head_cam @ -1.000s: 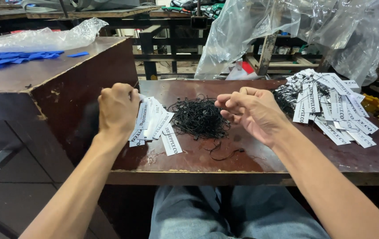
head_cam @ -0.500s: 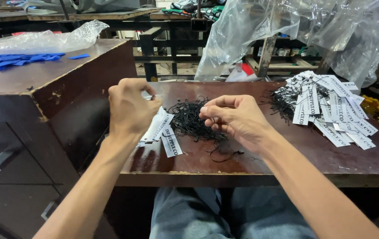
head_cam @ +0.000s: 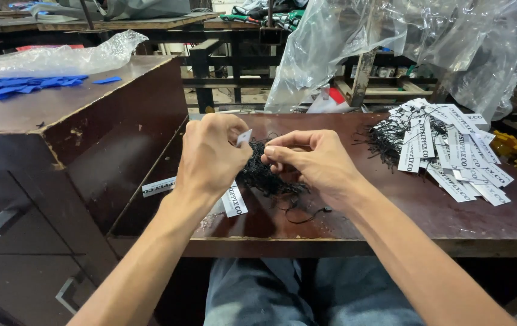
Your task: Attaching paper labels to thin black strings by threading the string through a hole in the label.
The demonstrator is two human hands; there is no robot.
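My left hand [head_cam: 213,154] is raised over the dark wooden table [head_cam: 427,223] and pinches a small white paper tag [head_cam: 244,136] by its corner. My right hand [head_cam: 315,163] is right beside it, fingertips pinched together close to the tag; a thin black string may be between them, too small to tell. Under both hands lies a tangle of black strings [head_cam: 264,175]. A few white printed tags [head_cam: 232,200] lie flat below my left hand, partly hidden by it.
A large pile of white tags with black strings [head_cam: 445,148] lies at the right of the table. A taller brown cabinet [head_cam: 47,115] with blue scraps [head_cam: 17,87] and clear plastic stands at the left. Clear plastic bags [head_cam: 403,42] hang behind the table.
Both hands have come together over the string tangle and lifted. My left hand now holds one tag up, away from the flat tags it rested on before.
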